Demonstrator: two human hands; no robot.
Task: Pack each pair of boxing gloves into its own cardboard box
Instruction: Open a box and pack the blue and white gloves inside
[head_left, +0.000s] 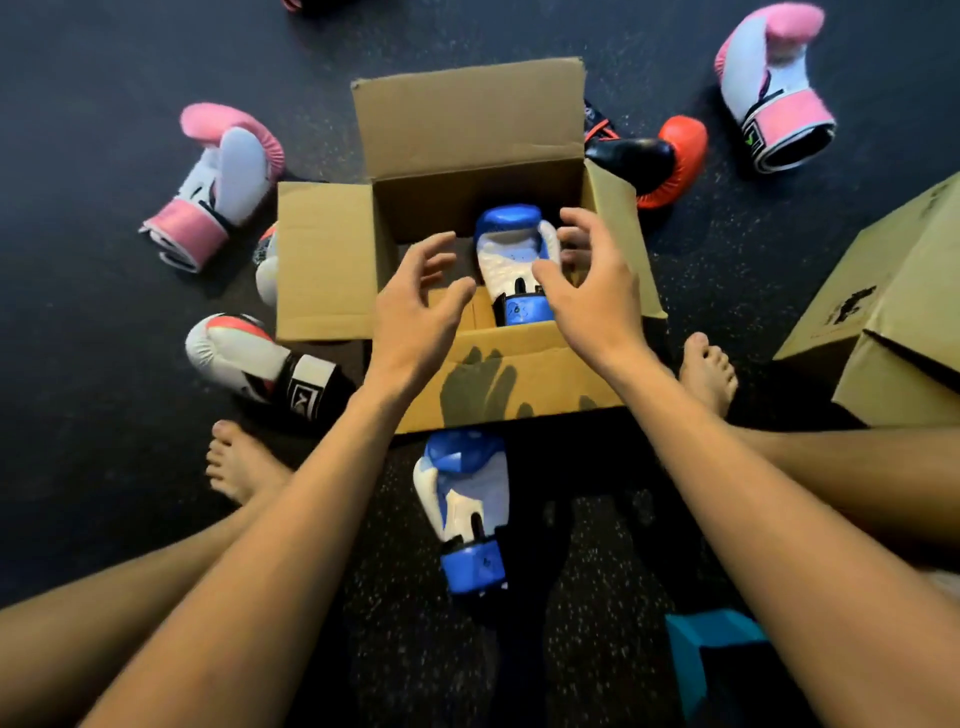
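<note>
Left hand (415, 306) and right hand (592, 291) hover, fingers spread, holding nothing, above 1 blue glove (511, 249) inside the box (467, 130).

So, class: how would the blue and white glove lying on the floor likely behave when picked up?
The blue and white glove looks thickly padded, so probably springy and light for its bulk. Its smooth shell may be slippery; the narrower blue cuff seems the surer grip.

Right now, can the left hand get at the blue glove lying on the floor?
Probably yes: left hand is open and empty, and the floor glove lies uncovered between the forearms, only its tip under the box flap.
</note>
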